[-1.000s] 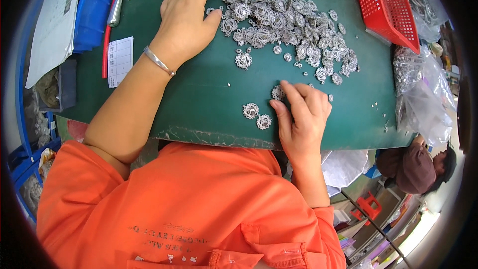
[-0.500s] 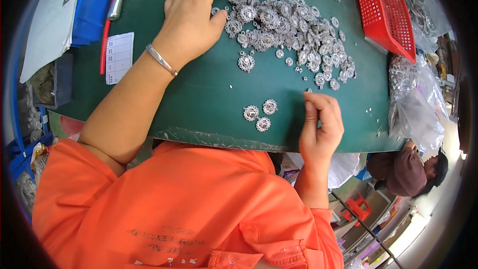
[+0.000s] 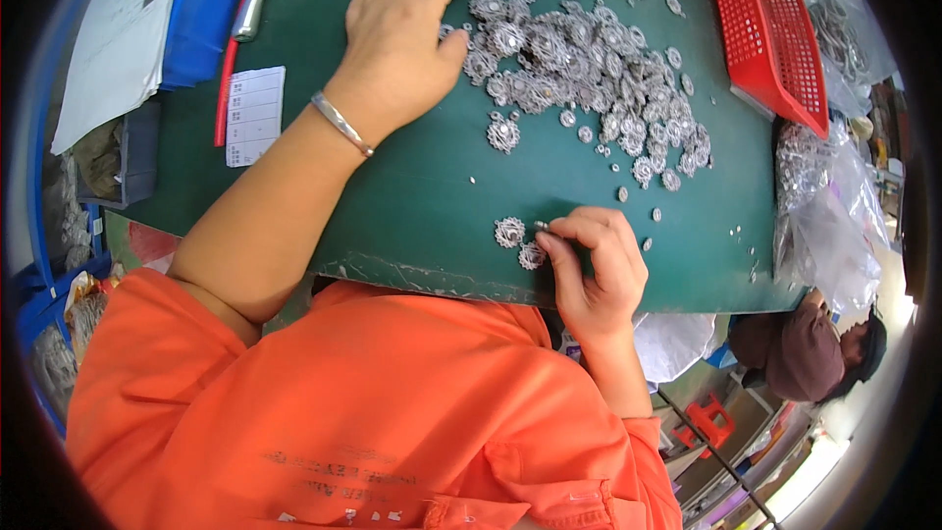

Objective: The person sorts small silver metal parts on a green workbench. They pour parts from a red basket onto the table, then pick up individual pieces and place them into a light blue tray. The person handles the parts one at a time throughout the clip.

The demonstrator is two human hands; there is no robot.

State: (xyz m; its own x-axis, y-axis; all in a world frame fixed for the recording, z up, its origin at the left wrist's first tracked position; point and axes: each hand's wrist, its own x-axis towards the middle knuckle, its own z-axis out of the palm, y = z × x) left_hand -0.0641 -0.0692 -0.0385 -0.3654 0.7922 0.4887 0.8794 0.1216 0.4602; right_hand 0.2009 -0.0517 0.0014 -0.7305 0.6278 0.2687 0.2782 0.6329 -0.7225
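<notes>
The left hand (image 3: 400, 44) lies stretched out across the green mat (image 3: 412, 206), palm down, fingers loosely spread and resting on the near-left edge of the big pile of silver parts (image 3: 579, 69); it grips nothing. A thin silver bangle (image 3: 341, 124) circles the wrist, and the bare forearm runs back to an orange sleeve. The right hand (image 3: 597, 270) sits at the near edge of the mat, wrist bent, fingers curled in, with thumb and forefinger pressed together on a tiny metal piece (image 3: 541, 226) at their tips. Just left of those fingertips lie 2 small silver discs (image 3: 509, 232), round with toothed, lacy rims, one touching the hand's lower knuckle side. Another disc (image 3: 503, 133) lies alone between the pile and the hand.

The pile is a heap of shiny, flower-like metal rounds, with loose ones scattered toward the right. The mat is matte and smooth, worn pale along its front edge. A red plastic basket (image 3: 770, 34) with a mesh wall stands at the far right, beside a crinkled clear bag (image 3: 824, 206) of more silver parts. A white paper slip (image 3: 253, 116) lies on the left
</notes>
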